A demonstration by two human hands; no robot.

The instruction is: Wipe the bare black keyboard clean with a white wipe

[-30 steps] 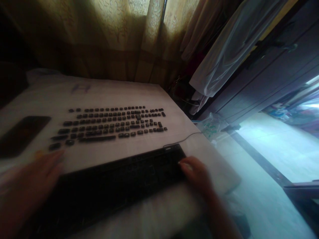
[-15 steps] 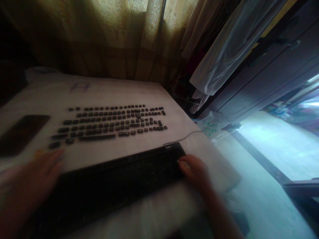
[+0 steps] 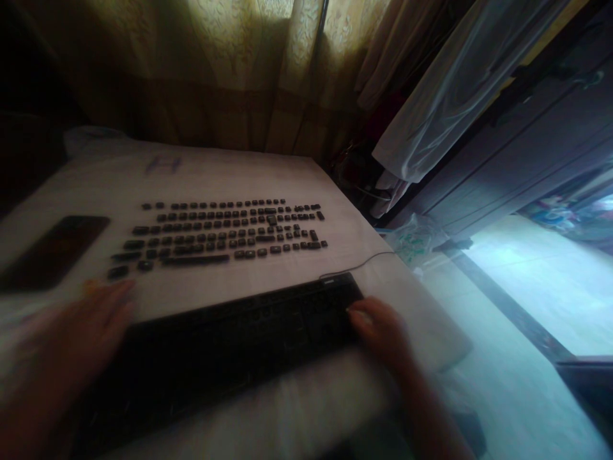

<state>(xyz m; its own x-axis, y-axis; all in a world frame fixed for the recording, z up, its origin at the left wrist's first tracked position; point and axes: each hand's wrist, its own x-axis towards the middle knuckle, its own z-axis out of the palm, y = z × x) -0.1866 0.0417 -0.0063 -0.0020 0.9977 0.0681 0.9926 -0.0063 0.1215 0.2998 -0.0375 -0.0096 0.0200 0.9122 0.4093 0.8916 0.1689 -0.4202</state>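
Note:
A black keyboard base (image 3: pixel 230 345) without its keycaps lies slantwise in front of me, its left end closer to me. My right hand (image 3: pixel 380 329) is closed on its right end, thumb over the top edge. At the left end is my left hand (image 3: pixel 81 345), blurred, its fingers against the side and top corner; their underside is hidden. Behind the base, loose black keycaps (image 3: pixel 211 223) are laid out in rows like a keyboard. A thin cable (image 3: pixel 364 260) leaves the base's far right corner.
A dark phone (image 3: pixel 55 252) lies on the pale table (image 3: pixel 230 172) at left, and a small orange thing (image 3: pixel 89 285) beside my left hand. Curtains (image 3: pixel 230 76) hang behind. A plastic bag (image 3: pixel 412 239) sits past the right edge, above a pale floor (image 3: pixel 498 319).
The whole view has shifted slightly, so the table, keycaps and phone appear a little further right. Both hands keep their places at the ends of the keyboard base.

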